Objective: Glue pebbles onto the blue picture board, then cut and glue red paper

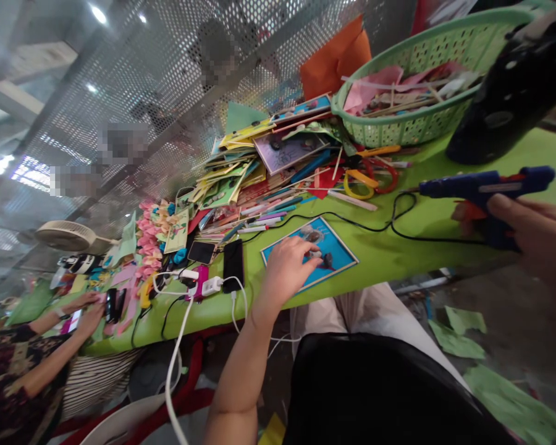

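Observation:
My left hand reaches over a blue picture card with a light wooden border. Its thumb and fingers are closed around a small grey pebble at the card's surface. A darker pebble lies just right of the fingertips, and more greyish pieces sit above on the card. At the right, my right hand is wrapped around the handle of a blue glue gun. Its nozzle points left, apart from the card, and a black cord trails from it across the green table.
Scissors, several pens and a pile of decorated cards lie behind the card. A green basket of scraps stands at back right. Phones and a power strip are left. Another person's hands work far left.

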Tool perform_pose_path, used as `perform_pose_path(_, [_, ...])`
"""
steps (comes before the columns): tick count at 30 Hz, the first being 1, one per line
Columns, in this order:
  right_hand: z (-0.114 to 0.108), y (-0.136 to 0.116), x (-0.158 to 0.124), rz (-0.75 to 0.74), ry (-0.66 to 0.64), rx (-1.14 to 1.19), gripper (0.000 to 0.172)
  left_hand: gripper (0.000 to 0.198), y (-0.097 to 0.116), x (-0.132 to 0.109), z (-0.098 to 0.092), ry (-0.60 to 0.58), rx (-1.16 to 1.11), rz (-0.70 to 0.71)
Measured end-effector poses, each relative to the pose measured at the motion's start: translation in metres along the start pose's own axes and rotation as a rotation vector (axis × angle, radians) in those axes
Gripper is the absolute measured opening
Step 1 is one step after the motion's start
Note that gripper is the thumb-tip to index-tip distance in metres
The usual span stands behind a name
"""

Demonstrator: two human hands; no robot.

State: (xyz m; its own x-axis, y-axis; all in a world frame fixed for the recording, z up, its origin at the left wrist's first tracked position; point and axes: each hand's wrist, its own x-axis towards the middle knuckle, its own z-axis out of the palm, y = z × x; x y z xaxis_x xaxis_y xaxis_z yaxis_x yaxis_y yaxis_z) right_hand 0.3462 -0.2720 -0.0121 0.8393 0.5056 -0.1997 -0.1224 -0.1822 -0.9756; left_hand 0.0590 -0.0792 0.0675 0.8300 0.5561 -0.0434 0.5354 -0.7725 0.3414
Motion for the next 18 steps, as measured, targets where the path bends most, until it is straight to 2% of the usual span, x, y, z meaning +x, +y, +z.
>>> perform_pose_path(3, [-0.002, -0.001, 0.002, 0.135, 0.008, 0.037, 0.037, 0.021, -0.002, 0.004, 0.007, -0.027, 0.039, 0.04])
perform_pose_path(6, [-0.005, -0.003, 0.004, 0.166, -0.028, 0.031, 0.032, 0.025, -0.004, 0.008, 0.015, -0.045, 0.068, 0.091])
perform_pose_path(10, [-0.007, -0.002, 0.007, 0.199, -0.018, 0.046, 0.027, 0.018, -0.006, 0.011, 0.021, -0.039, 0.073, 0.127])
perform_pose_path(13, [-0.011, 0.005, 0.013, 0.17, -0.047, 0.035, 0.033, 0.016, -0.007, 0.01, 0.023, -0.036, 0.068, 0.13])
perform_pose_path(18, [-0.016, 0.014, 0.024, 0.136, -0.112, 0.036, 0.053, 0.014, -0.01, 0.01, 0.025, -0.029, 0.062, 0.115])
